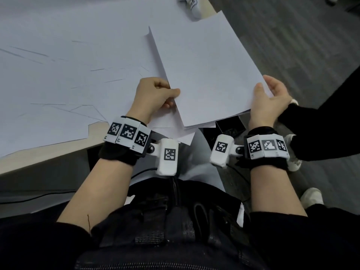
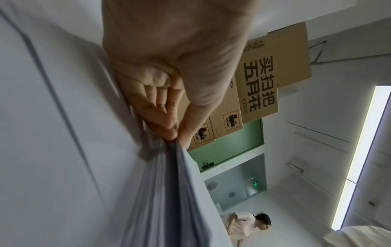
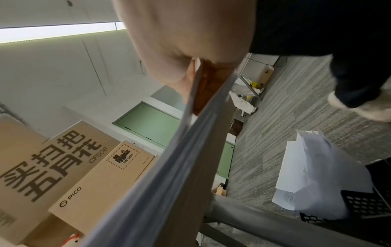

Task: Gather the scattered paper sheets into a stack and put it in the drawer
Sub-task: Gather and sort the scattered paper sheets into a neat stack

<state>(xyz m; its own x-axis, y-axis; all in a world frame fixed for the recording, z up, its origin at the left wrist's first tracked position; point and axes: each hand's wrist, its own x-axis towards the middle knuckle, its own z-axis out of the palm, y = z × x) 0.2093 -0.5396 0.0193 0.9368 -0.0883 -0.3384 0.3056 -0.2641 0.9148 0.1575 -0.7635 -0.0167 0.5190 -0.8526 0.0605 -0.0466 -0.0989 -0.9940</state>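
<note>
A stack of white paper sheets (image 1: 206,75) is held up over the table's right end, jutting past the edge. My left hand (image 1: 155,98) pinches the stack's near-left edge, thumb on top and fingers below; the left wrist view shows the left hand (image 2: 173,132) pinching the stack's edge (image 2: 165,192). My right hand (image 1: 270,98) grips the stack's near-right corner, thumb on top. In the right wrist view the right hand (image 3: 190,73) clamps the stack's edge (image 3: 169,158). More loose sheets (image 1: 58,75) lie overlapping on the table. No drawer is in view.
The table's wooden front edge (image 1: 48,152) runs bottom left. A white object (image 1: 192,6) sits at the far edge. Cardboard boxes (image 3: 69,175) stand beyond the table. On the carpet at right are a white bag (image 3: 313,175) and a black perforated basket (image 3: 366,202). A second person stands far off (image 2: 247,225).
</note>
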